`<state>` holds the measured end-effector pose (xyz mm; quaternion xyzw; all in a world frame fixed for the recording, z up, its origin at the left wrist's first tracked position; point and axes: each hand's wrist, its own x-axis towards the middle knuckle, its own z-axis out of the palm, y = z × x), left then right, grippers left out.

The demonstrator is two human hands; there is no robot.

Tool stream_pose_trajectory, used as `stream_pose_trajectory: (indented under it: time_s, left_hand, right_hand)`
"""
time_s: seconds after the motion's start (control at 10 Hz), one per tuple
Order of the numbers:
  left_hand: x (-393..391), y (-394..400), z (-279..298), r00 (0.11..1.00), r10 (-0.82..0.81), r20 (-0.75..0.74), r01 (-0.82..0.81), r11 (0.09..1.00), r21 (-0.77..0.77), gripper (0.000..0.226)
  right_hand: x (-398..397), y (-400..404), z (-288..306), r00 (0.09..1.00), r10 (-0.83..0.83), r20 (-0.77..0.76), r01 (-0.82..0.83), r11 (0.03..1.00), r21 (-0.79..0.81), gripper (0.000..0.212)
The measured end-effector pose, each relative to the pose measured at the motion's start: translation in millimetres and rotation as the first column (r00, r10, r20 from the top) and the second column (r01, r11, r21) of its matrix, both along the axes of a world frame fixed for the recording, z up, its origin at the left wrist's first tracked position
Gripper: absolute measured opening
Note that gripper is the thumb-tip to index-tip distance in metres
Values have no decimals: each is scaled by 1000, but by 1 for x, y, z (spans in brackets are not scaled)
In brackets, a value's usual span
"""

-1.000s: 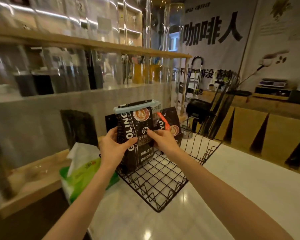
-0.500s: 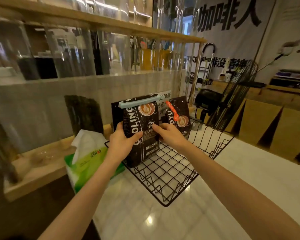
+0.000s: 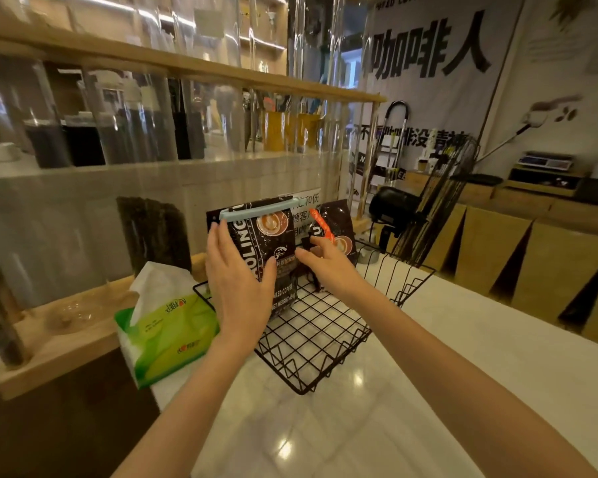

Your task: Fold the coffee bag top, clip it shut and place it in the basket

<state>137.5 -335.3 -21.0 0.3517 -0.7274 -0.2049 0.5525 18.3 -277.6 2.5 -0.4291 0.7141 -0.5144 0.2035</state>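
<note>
- Both hands have loosened since a moment ago: the left hand (image 3: 237, 288), which gripped the coffee bag (image 3: 261, 250), now lies flat and open against its left front.
- The right hand (image 3: 328, 267) is open too, fingertips just touching the bag's right edge.
- The bag stands upright in the wire basket (image 3: 311, 343), a pale blue clip (image 3: 259, 210) across its folded top.
- A second bag (image 3: 339, 229) stands behind, on the counter (image 3: 446, 339).

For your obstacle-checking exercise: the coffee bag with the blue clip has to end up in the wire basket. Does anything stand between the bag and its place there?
Nothing visible does. The coffee bag, its blue clip on top, already stands upright at the back of the wire basket, beside a second bag with an orange clip. The left hand and right hand rest against its front.
</note>
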Motion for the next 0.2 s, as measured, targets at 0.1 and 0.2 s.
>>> stream_pose_trajectory:
  time_s: [0.1, 0.2]
  left_hand:
    - [-10, 27, 10, 995, -96, -11, 91, 971, -219, 61]
    - [-23, 50, 25, 951, -300, 72, 309, 927, -212, 47]
  right_hand:
    - [2, 38, 20, 985, -144, -97, 117, 964, -240, 42]
    - [6, 95, 46, 938, -344, -55, 241, 755, -609, 22]
